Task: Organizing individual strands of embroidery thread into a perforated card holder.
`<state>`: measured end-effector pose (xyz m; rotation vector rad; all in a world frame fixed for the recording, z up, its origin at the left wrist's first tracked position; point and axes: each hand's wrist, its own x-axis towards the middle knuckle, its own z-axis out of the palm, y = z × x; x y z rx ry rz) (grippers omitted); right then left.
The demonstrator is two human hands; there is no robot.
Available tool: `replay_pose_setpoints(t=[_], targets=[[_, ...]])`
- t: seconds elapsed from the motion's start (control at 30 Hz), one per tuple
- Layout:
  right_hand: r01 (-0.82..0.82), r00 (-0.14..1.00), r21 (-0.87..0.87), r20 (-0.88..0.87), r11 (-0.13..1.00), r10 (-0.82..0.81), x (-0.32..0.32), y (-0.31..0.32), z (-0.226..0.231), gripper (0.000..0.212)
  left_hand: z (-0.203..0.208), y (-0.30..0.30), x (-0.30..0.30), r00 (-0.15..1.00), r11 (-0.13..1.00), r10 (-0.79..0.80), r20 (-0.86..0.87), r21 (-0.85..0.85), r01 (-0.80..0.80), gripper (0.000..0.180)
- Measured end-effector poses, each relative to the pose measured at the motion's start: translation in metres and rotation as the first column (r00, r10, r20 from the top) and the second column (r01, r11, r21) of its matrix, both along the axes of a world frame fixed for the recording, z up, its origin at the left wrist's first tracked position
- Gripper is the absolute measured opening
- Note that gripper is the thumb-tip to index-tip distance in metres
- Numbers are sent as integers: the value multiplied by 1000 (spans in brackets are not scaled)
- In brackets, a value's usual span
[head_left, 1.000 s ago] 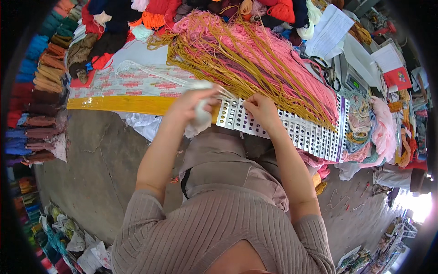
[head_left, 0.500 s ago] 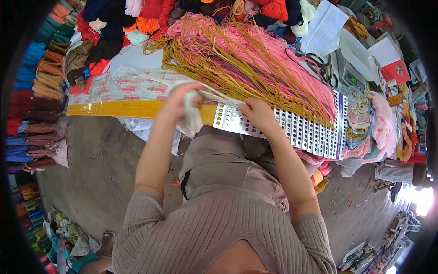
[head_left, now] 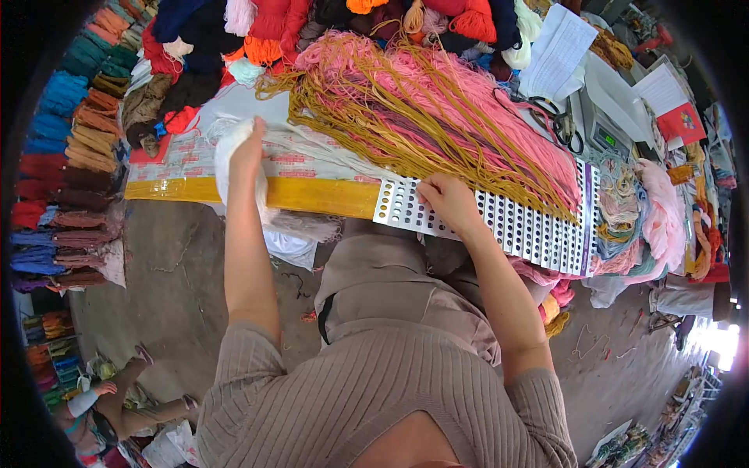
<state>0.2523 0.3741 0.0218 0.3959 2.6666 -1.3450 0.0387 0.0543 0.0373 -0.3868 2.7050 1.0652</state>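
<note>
My left hand [head_left: 246, 154] is closed on a hank of white yarn [head_left: 231, 168] at the table's front edge, and part of the hank hangs below that edge. From there, loose white strands [head_left: 331, 152] run right across the table to a white perforated card [head_left: 398, 204]. My right hand [head_left: 451, 201] rests over this card with thumb and fingers pinched together. What lies between those fingertips is hidden. Long pink yarn [head_left: 476, 101] and mustard yarn [head_left: 437, 148] spread behind it, their ends at a row of overlapping perforated cards [head_left: 538, 230].
Yellow tape [head_left: 312, 196] covers the table's front edge. Scissors [head_left: 558, 121], a scale [head_left: 605, 132] and papers [head_left: 555, 51] lie at the right. Colourful yarn hanks [head_left: 273, 31] line the back, with more on racks [head_left: 66, 187] at the left. Another person [head_left: 109, 405] is at lower left.
My left hand has swung left with the white hank, away from my right hand, and the strands now lie along the table. My right hand has stayed near the card. A person has appeared lower left.
</note>
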Motion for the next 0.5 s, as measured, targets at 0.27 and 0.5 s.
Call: replay_pose_setpoints(t=[0.27,0.5], targets=[[-15,975,-640,-180,768,-131,20,-70,22,16,16,113,163,788,149,-602,132,987,-51,44],[26,978,-799,-103,601,-180,28,-56,33,14,22,127,161,852,-48,-477,218,961,-273,45]])
